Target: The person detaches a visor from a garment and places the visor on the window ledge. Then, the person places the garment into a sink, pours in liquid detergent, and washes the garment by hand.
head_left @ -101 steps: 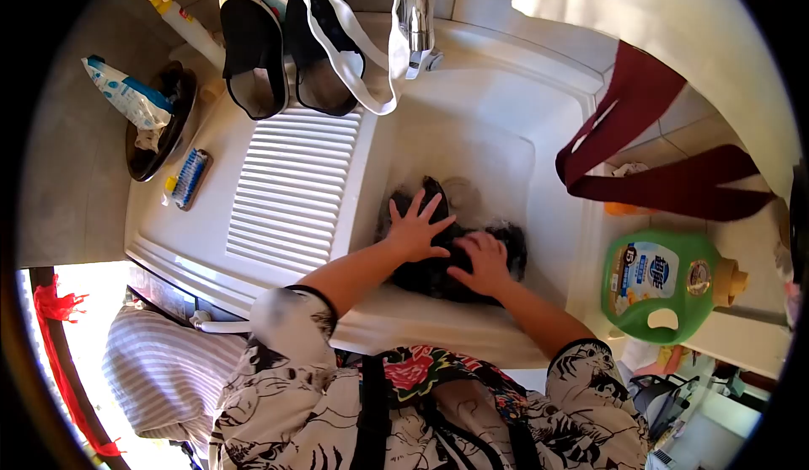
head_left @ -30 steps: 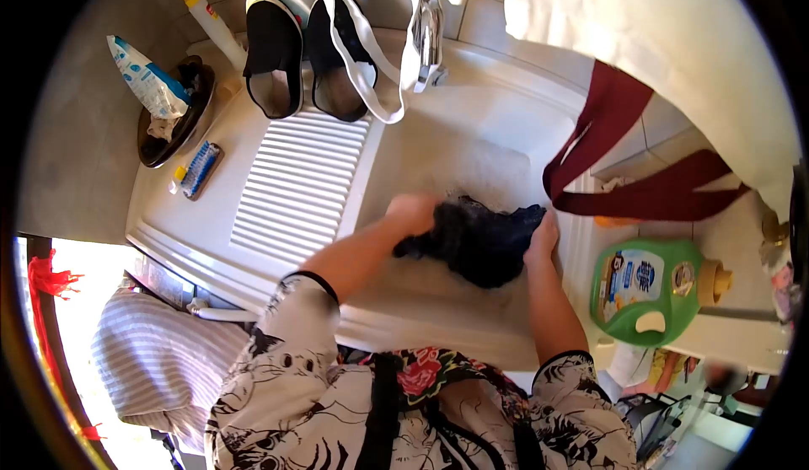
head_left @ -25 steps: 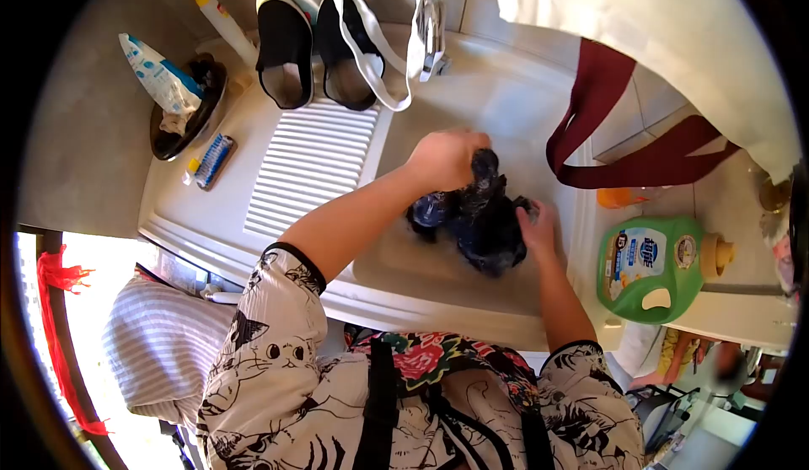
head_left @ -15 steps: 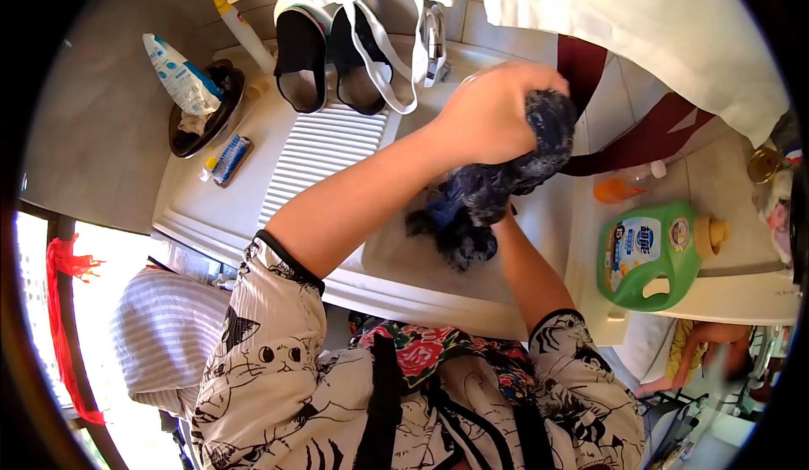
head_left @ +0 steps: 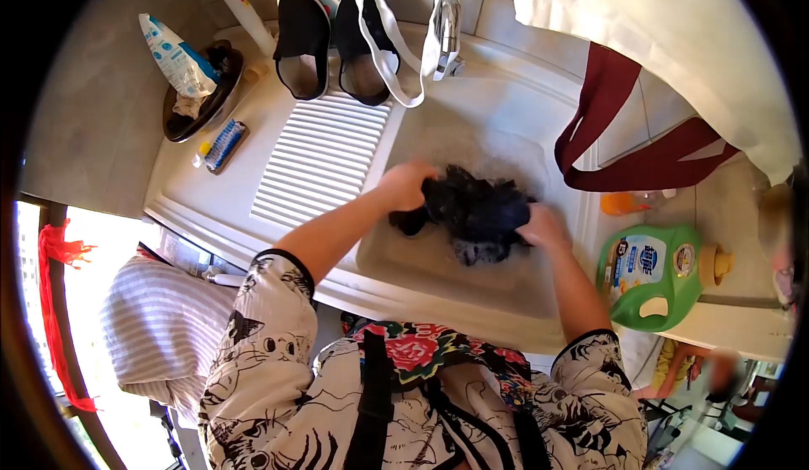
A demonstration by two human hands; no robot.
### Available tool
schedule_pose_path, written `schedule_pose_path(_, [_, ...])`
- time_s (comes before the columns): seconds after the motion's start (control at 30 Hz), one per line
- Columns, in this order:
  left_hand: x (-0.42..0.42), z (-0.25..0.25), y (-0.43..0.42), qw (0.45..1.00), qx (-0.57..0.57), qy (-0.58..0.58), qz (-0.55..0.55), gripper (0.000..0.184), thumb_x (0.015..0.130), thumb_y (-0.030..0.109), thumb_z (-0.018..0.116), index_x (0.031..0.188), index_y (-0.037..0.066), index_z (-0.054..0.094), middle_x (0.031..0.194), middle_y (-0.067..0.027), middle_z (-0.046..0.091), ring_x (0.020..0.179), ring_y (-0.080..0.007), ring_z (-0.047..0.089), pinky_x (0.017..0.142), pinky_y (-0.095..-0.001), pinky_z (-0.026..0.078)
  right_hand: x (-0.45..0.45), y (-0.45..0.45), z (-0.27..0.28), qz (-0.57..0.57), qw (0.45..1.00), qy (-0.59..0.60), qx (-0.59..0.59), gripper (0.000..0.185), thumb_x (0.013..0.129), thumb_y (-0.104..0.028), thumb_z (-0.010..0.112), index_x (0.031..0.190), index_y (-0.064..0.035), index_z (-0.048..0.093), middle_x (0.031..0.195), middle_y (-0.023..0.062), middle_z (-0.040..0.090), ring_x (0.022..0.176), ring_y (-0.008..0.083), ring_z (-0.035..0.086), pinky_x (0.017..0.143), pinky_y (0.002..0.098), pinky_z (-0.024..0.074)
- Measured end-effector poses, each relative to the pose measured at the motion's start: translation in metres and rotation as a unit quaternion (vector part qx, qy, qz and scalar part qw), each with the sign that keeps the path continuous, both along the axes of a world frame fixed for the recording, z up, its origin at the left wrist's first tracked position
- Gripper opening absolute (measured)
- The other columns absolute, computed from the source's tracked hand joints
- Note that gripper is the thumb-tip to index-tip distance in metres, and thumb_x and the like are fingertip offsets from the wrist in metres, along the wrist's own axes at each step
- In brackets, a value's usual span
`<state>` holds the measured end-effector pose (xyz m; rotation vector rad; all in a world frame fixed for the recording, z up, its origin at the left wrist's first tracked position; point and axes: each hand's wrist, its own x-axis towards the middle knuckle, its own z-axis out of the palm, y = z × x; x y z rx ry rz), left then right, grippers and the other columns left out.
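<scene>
Black cloth [head_left: 480, 206]: bunched in the sink; wet, foam at its near edge; likely soft, limp, heavy with water, slippery with suds; best held by a thick fold at either end.
Left hand [head_left: 408, 185]: curled closed on the cloth's left end; fingers blurred, partly hidden.
Right hand [head_left: 546, 225]: closed on the right edge; fingertips hidden in folds.
Sink [head_left: 472, 289]: pale, smooth, probably slick; foamy water [head_left: 497, 145] behind the cloth.
Washboard [head_left: 324, 160]: ridged, left of sink; black shoes [head_left: 303, 36] at its back end; brush [head_left: 226, 146] farther left.
Green bottle [head_left: 674, 289]: right of sink; dark red strap [head_left: 597, 99] hanging near.
Room: tiled wall [head_left: 499, 16]; bright window [head_left: 30, 242] far left.
</scene>
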<state>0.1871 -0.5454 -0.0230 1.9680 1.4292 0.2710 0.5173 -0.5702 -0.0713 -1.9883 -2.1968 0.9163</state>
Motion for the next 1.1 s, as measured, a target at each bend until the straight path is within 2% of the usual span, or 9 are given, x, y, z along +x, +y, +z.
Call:
schedule_pose_path(0.07, [0.013,-0.015,-0.011,0.956,-0.019,0.245,-0.158,0.064,0.067,0.036,0.075,0.123,0.015,0.053,0.136,-0.0120,0.043,0.127,-0.0332,0.037,0.102,-0.0555,0.029,-0.020,-0.011,-0.008,0.093,0.989,-0.105,0.041,0.062,0.064,-0.032,0.073,0.119,-0.0086,0.056,0.133,0.0172,0.045,0.125,0.0345,0.040,0.096,0.0445,0.0408])
schedule_pose_path(0.1, [0.020,-0.026,-0.014,0.957,-0.017,0.244,-0.157,0.064,0.067,0.036,0.075,0.123,0.015,0.053,0.136,-0.0120,0.043,0.127,-0.0332,0.037,0.102,-0.0555,0.029,-0.030,-0.013,-0.019,0.109,0.985,-0.109,0.075,0.073,0.063,-0.036,0.075,0.127,-0.0124,0.048,0.141,0.0145,0.031,0.130,0.0359,0.029,0.098,0.0507,0.0371])
schedule_pose_path(0.17, [0.033,-0.052,-0.017,0.938,0.054,0.281,-0.197,0.099,0.060,0.060,0.072,0.142,0.020,0.032,0.153,-0.0080,0.014,0.140,-0.0352,0.008,0.103,-0.0686,0.011,-0.052,-0.013,-0.034,0.127,0.979,-0.113,0.115,0.085,0.062,-0.039,0.076,0.135,-0.0161,0.041,0.149,0.0117,0.018,0.136,0.0374,0.017,0.100,0.0569,0.0334])
schedule_pose_path(0.23, [0.045,-0.077,-0.015,0.926,0.024,0.307,-0.219,0.110,0.057,0.064,0.072,0.145,0.020,0.023,0.154,-0.0081,0.008,0.140,-0.0353,0.002,0.101,-0.0704,0.009,-0.071,-0.012,-0.045,0.201,0.963,-0.153,0.095,0.106,0.059,-0.044,0.080,0.145,-0.0253,0.020,0.152,0.0099,0.007,0.138,0.0395,0.006,0.095,0.0688,0.0293])
schedule_pose_path(0.47, [0.060,-0.149,-0.001,0.944,-0.050,0.286,-0.159,0.128,0.047,0.062,0.078,0.148,0.016,0.014,0.155,-0.0057,-0.002,0.140,-0.0374,-0.001,0.098,-0.0751,0.003,-0.075,0.034,-0.089,0.150,0.974,-0.166,-0.019,0.110,0.056,-0.034,0.084,0.145,-0.0298,0.019,0.153,0.0098,0.003,0.139,0.0394,0.003,0.099,0.0673,0.0280])
schedule_pose_path(0.67, [0.065,-0.143,0.022,0.976,0.014,0.213,-0.053,0.082,0.061,0.043,0.076,0.132,0.017,0.045,0.141,-0.0086,0.038,0.133,-0.0298,0.028,0.101,-0.0673,0.017,-0.048,0.089,-0.123,0.121,0.970,-0.144,0.152,0.090,0.066,-0.012,0.071,0.144,-0.0137,0.026,0.150,0.0175,0.016,0.137,0.0407,0.011,0.112,0.0426,0.0218])
schedule_pose_path(0.87, [0.071,-0.144,0.003,0.987,0.096,0.114,0.062,0.040,0.077,0.020,0.060,0.117,0.017,0.059,0.121,-0.0086,0.055,0.115,-0.0272,0.048,0.094,-0.0540,0.035,-0.063,0.114,-0.106,0.031,0.975,-0.215,-0.041,0.063,0.074,-0.011,0.060,0.134,-0.0064,0.041,0.135,0.0190,0.042,0.124,0.0373,0.039,0.106,0.0435,0.0303])
schedule_pose_path(0.9, [0.068,-0.139,0.005,0.989,0.067,0.113,0.074,0.037,0.079,0.017,0.057,0.116,0.017,0.059,0.115,-0.0084,0.059,0.111,-0.0269,0.051,0.093,-0.0503,0.037,-0.072,0.096,-0.098,0.086,0.957,-0.274,0.051,0.054,0.076,-0.012,0.059,0.129,-0.0051,0.045,0.128,0.0173,0.050,0.118,0.0351,0.046,0.101,0.0417,0.0353])
schedule_pose_path(1.1, [0.055,-0.150,-0.024,0.988,0.032,0.150,0.019,0.031,0.077,0.024,0.062,0.107,0.014,0.062,0.110,-0.0067,0.061,0.112,-0.0260,0.051,0.094,-0.0490,0.035,-0.097,0.011,-0.061,0.014,0.984,-0.177,0.003,0.070,0.068,-0.023,0.072,0.129,-0.0030,0.045,0.112,0.0196,0.060,0.103,0.0384,0.057,0.086,0.0460,0.0460])
